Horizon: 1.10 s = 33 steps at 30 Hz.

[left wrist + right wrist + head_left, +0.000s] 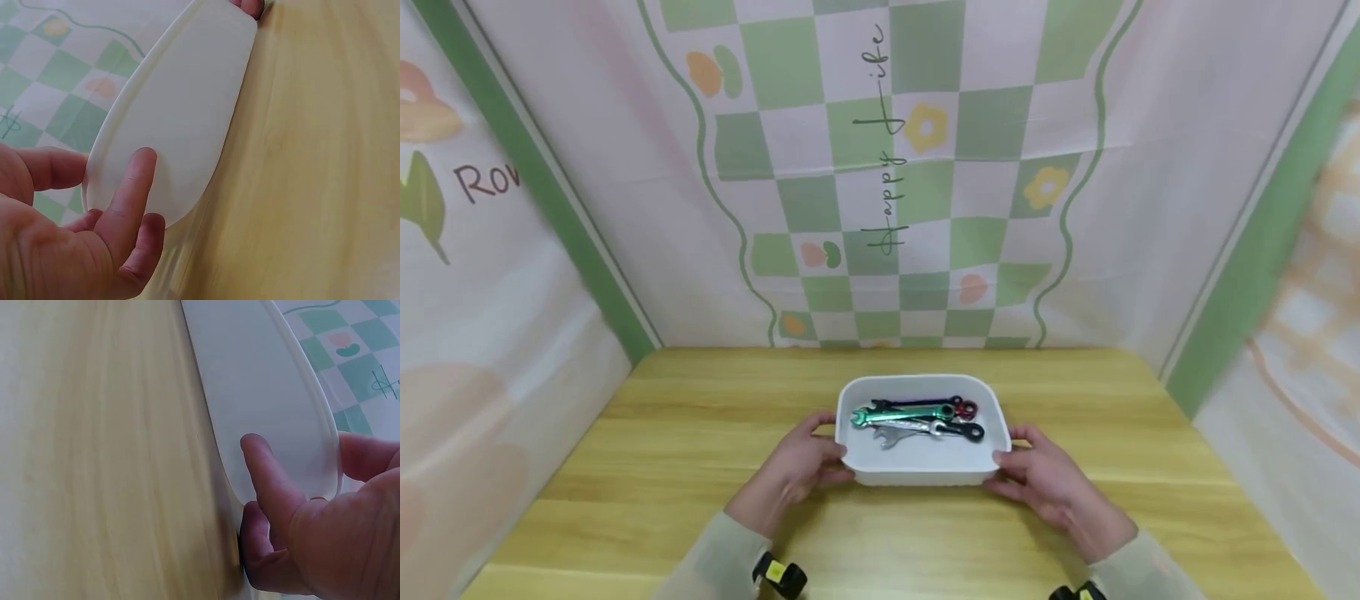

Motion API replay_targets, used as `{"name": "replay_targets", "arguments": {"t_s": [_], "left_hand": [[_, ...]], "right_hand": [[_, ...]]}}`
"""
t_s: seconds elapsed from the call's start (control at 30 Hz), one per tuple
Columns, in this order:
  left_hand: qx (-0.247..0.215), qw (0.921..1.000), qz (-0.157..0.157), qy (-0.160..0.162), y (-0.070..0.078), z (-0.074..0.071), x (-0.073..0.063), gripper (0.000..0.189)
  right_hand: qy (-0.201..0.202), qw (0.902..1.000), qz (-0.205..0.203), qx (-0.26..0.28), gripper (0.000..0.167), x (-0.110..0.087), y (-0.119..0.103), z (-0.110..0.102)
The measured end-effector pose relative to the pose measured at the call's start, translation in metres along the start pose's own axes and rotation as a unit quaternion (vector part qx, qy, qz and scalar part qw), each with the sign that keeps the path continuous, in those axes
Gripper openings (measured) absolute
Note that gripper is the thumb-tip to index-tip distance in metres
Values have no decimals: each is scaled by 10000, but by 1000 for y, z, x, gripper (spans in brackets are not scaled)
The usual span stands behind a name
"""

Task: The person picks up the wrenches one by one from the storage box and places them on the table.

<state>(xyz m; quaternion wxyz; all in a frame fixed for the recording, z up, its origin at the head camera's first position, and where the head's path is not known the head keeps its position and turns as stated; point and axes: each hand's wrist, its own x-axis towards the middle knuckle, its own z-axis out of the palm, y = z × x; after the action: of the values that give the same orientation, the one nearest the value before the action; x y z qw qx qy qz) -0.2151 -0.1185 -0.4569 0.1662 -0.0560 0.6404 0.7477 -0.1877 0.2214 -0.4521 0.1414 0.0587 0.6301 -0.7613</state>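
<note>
A white plastic bin [917, 457] with rounded corners is held between both hands over the wooden table. My left hand [802, 463] grips its left end, thumb at the rim and other fingers around the side and underneath. At the opposite end, my right hand [1047, 482] holds the bin in the same way. Inside lie several combination wrenches in a loose pile: a shiny green wrench [906, 413] on top, a silver wrench [897, 435] and dark ones around it, one with a red ring end [966, 409]. Both wrist views show the bin's outer wall [181, 106], with fingertips pressed against it.
Light wood tabletop [715, 400] surrounds the bin. Behind it hangs a cloth backdrop [925, 192] with green checks and flowers, and printed cloth panels [497, 292] stand at both sides. Black straps with yellow marks [778, 573] sit on the wrists.
</note>
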Motion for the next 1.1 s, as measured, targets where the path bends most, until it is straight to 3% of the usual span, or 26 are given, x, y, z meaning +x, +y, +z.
{"name": "replay_targets", "arguments": {"t_s": [1.1], "left_hand": [[-55,9995,105,-288,-5,-6,-15,62]], "right_hand": [[-314,9992,-33,-239,58,-6,6,3]]}}
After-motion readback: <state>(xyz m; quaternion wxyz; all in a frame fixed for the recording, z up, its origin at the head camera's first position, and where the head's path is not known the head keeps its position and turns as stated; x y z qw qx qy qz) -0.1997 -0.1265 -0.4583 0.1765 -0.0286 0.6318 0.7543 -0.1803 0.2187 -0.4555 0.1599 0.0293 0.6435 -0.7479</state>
